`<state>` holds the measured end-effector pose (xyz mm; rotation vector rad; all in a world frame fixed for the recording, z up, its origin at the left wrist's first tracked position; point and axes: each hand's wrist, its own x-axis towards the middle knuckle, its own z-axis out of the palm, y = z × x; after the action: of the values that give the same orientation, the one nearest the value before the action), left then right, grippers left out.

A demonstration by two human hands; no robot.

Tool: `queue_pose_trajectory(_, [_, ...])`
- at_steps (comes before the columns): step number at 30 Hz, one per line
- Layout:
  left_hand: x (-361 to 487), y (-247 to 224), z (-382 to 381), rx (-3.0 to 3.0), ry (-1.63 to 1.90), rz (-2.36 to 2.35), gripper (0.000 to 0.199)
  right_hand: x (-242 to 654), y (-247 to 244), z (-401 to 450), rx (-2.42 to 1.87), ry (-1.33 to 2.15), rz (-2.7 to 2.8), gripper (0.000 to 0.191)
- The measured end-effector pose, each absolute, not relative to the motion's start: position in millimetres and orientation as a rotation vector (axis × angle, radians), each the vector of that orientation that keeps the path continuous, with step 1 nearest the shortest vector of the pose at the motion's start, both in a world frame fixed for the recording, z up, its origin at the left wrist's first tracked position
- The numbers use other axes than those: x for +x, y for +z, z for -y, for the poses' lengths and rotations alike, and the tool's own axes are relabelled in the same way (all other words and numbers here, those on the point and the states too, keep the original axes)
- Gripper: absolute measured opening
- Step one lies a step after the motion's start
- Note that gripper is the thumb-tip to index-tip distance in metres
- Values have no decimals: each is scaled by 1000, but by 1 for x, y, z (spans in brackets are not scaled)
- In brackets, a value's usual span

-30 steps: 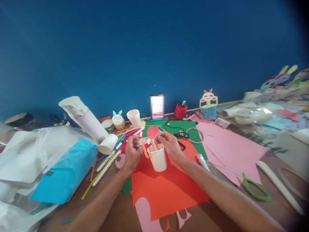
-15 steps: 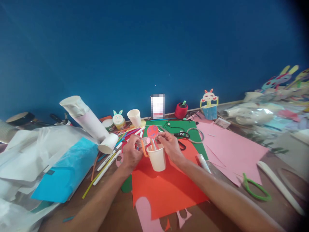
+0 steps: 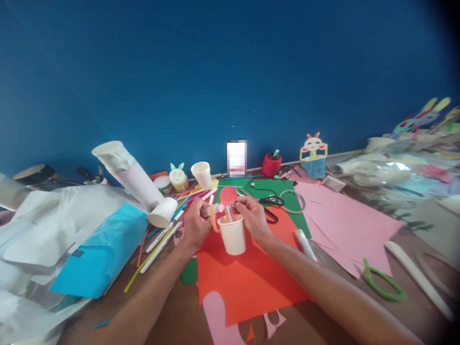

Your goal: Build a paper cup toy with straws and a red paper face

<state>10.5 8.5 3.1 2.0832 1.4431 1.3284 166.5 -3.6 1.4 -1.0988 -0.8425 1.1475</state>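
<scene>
A white paper cup (image 3: pixel 233 238) stands upright on the orange paper (image 3: pixel 251 282), between my two hands. Out of it rises a red paper disc (image 3: pixel 228 195) with a face drawn in blue, on a striped stem. An orange pipe cleaner (image 3: pixel 214 220) curves down the cup's left side, with a small pink disc (image 3: pixel 220 209) by its top. My left hand (image 3: pixel 196 223) is closed around a clear, band-like thing that looks like a tape roll (image 3: pixel 207 210). Thumb and fingers of my right hand (image 3: pixel 254 220) pinch together just right of the red disc; what they hold is too small to tell.
Markers and pipe cleaners (image 3: pixel 161 247) lie left, beside a tipped paper cup (image 3: pixel 162 212) and a blue packet (image 3: pixel 98 254). Black scissors (image 3: pixel 271 216) and a glue stick (image 3: pixel 305 244) lie right, near pink paper (image 3: pixel 352 220). A finished bunny cup (image 3: pixel 314 165) stands behind.
The view has shifted slightly. My left fingers have moved a little around the clear band-like thing; the cup and my right hand keep nearly the same places.
</scene>
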Motion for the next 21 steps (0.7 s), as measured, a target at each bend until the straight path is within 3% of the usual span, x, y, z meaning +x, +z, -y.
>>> queue_pose_trajectory(9, [8,1,-18,1742,1369,-1343,10,171,4,3,-1109,1149,807,10])
queue_pose_trajectory(18, [6,-3,-26,1145,1407,-907,26,179,-3,-1,-1069,1146,815,13])
queue_pose_trajectory(21, [3,-1,-26,1062,1319,-841,22,180,-3,-1,-1073,1138,826,12])
